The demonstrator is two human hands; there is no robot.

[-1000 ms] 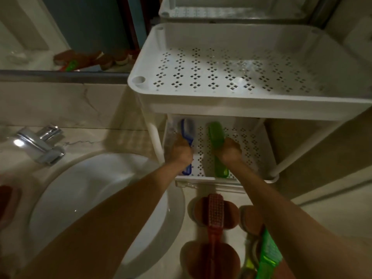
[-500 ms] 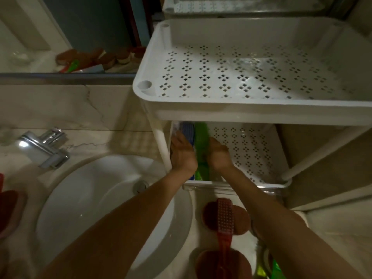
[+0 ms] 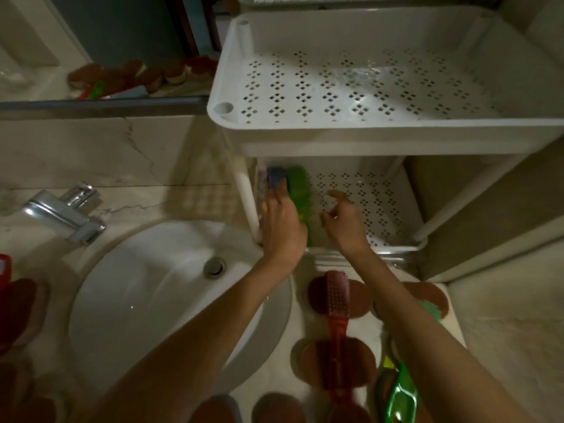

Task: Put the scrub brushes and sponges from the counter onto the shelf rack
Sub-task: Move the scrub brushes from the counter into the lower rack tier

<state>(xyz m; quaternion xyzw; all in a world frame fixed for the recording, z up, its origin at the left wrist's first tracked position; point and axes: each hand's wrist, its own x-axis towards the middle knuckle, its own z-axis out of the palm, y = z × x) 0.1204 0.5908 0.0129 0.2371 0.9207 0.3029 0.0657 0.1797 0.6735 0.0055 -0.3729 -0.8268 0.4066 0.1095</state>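
**Two brushes going on the lower shelf, loads left on the worktop**

You're parking the blue brush (image 3: 276, 178) and the green brush (image 3: 298, 193) side by side at the left edge of the shelf rack's (image 3: 396, 138) lower tier, tight against the left post. Your left hand (image 3: 282, 227) is lying over them, grip wrapped round the handles as far as I can tell. Your right hand (image 3: 343, 222) is hovering just beside the green one, fingers loose and spread, gripping nothing.

So I'd say you're finishing the placing step. Next move is probably reaching for the worktop's near right corner, where the red brush (image 3: 335, 319) is lying across round brown sponges (image 3: 360, 297), with another green brush (image 3: 399, 392) near the edge. More brown sponges are sitting on the worktop's left edge past the sink (image 3: 146, 288).

Material-wise: the rack is white hard plastic, perforated in little diamond clusters, shallow rim all round, top tier bare. The brushes are looking like slick translucent plastic with stubbly bristles. The sponges are looking soft and squashy, so pinching them is easy; the long red handle probably wants lifting first.
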